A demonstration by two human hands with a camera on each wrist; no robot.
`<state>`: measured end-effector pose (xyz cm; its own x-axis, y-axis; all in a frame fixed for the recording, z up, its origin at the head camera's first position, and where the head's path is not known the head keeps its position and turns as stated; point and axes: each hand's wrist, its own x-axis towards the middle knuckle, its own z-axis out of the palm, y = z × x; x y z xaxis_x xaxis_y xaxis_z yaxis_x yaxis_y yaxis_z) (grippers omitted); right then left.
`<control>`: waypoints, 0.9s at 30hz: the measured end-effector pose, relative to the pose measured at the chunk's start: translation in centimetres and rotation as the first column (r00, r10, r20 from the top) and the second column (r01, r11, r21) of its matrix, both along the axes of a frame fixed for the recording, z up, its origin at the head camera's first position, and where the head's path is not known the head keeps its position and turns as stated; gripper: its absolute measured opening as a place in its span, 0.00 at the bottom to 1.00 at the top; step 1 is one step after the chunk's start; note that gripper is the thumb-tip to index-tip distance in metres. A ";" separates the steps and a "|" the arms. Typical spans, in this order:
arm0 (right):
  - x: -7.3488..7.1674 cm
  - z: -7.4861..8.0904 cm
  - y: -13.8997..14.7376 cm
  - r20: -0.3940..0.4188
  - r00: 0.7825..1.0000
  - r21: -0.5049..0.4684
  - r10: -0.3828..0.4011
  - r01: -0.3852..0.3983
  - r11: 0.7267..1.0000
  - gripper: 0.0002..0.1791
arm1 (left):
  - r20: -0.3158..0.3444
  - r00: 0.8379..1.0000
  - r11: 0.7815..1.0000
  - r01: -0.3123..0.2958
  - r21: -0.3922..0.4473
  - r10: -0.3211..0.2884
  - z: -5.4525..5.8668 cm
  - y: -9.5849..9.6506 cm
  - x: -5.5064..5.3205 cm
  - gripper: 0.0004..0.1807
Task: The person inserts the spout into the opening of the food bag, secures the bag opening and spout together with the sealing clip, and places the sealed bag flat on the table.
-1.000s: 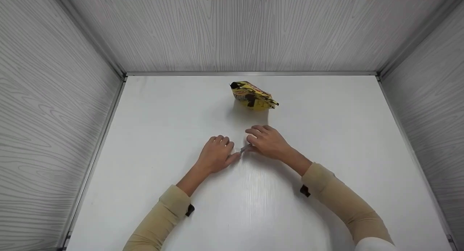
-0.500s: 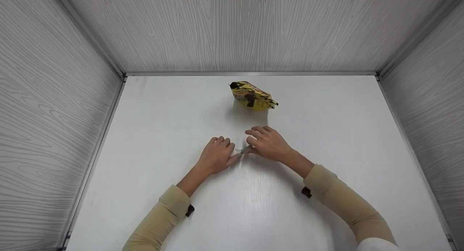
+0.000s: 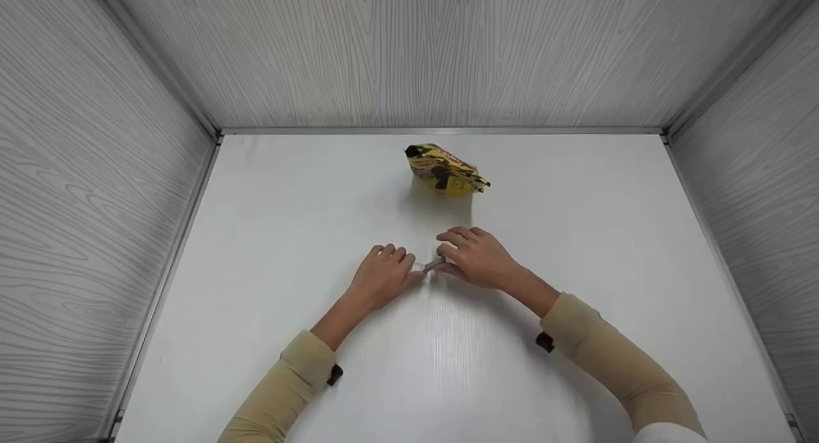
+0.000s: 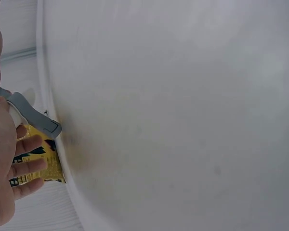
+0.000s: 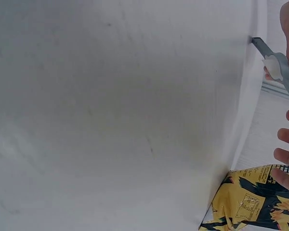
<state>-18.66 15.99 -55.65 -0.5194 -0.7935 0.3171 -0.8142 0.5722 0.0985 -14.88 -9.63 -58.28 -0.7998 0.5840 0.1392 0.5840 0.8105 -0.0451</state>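
Observation:
A small grey plastic clip point(image 3: 434, 264) with a white part spans between both hands, just above the white table point(image 3: 448, 379). My left hand point(image 3: 382, 278) pinches its left end between thumb and index finger. My right hand point(image 3: 478, 258) pinches the other end, its remaining fingers spread loosely. In the left wrist view the clip point(image 4: 33, 115) shows a curved grey arm; the right wrist view shows the clip point(image 5: 279, 65) with its white piece. Beyond the hands stands a crumpled yellow and black snack bag point(image 3: 446, 171), apart from both.
A grey wood-grain back wall point(image 3: 409, 52) rises behind the table. Similar panels stand on the left point(image 3: 83, 206) and right point(image 3: 761, 174). Metal strips line the table's edges.
Both hands have shifted slightly toward the person, with the clip between them, and the right hand also a little to the right. The snack bag stays where it was.

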 end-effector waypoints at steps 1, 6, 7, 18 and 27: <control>0.0 -0.1 0.0 0.001 1.000 -0.005 0.001 -0.001 1.000 0.16 | 0.002 1.000 1.000 -0.002 -0.004 0.002 0.0 0.0 0.0 0.25; 0.1 -0.2 0.1 0.004 1.000 -0.014 0.010 -0.010 1.000 0.16 | -0.002 1.000 1.000 0.001 -0.002 -0.001 0.0 0.0 0.1 0.25; 0.1 -0.2 0.1 0.005 1.000 -0.011 0.012 -0.012 1.000 0.15 | -0.005 1.000 1.000 0.002 0.000 -0.002 0.0 0.0 0.1 0.25; 0.0 -0.3 0.3 -0.012 0.999 0.000 0.049 -0.049 0.999 0.14 | -0.014 1.000 1.000 0.002 0.008 -0.002 -0.2 0.1 0.1 0.24; -0.1 -0.7 0.3 -0.055 0.998 -0.022 0.037 -0.038 0.999 0.14 | -0.024 1.000 1.000 0.009 0.022 -0.008 -0.4 0.1 0.1 0.23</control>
<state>-18.80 16.30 -56.35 -0.4708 -0.8044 0.3624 -0.8287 0.5441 0.1311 -14.77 -9.55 -58.70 -0.7910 0.5874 0.1712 0.5898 0.8065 -0.0419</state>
